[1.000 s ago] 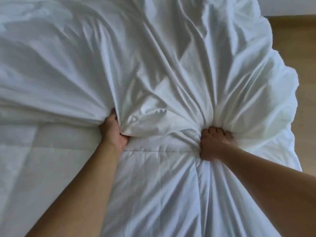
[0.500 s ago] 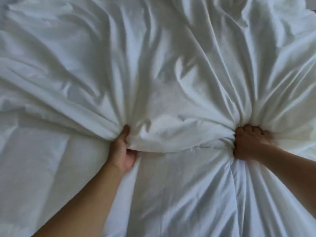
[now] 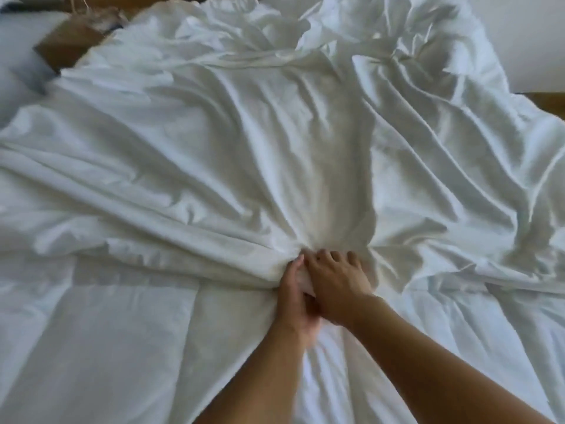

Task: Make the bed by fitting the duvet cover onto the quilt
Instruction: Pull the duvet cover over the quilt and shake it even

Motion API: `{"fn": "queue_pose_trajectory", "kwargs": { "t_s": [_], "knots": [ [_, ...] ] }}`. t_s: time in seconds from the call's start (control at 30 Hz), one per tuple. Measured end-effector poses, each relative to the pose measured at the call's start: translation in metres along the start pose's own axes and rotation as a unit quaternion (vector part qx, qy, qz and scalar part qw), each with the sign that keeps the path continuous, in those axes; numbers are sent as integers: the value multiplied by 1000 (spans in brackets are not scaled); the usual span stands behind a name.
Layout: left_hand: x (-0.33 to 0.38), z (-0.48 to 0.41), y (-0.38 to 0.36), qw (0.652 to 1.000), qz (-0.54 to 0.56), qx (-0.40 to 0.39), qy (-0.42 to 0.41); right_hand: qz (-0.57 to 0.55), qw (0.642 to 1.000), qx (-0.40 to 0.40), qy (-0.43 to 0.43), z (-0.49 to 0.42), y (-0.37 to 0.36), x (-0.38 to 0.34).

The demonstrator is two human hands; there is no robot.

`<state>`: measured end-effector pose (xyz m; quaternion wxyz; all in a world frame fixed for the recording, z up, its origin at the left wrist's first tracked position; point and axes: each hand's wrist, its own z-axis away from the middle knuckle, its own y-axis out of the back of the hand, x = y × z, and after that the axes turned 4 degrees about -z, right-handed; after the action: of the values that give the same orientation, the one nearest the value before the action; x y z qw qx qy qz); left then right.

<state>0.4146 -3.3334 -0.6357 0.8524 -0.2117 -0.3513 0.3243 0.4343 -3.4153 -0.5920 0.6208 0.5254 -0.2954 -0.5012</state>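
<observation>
Gripping the duvet cover (image 3: 244,166) hem, left hand (image 3: 295,298) and right hand (image 3: 334,286) touch, fingers curled. Near half of quilt (image 3: 122,347) still uncovered; roughly midway.

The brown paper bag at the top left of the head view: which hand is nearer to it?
Left. The left hand grips the duvet cover edge on the side toward the brown paper bag; the right hand lies beside it, further from the bag. Both are far away.
</observation>
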Motion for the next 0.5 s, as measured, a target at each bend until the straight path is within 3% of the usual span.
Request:
{"fn": "queue_pose_trajectory", "kwargs": {
  "t_s": [0.07,0.17,0.27,0.4,0.5],
  "knots": [
    [49,12,23,997,11,-21,-73,-29,996,68,-51,-16,-14,-14],
    [163,21,71,978,37,60,-198,-103,984,121,-78,3,-35,-17],
    [247,29,125,969,-30,137,-206,-94,987,109,-68,38,-48,-24],
    [216,63,188,960,-71,260,-80,-38,990,81,-113,48,-30,-59],
    [162,103,207,944,-57,317,-75,-28,994,102,-17,14,-19,-137]
  ]
}}
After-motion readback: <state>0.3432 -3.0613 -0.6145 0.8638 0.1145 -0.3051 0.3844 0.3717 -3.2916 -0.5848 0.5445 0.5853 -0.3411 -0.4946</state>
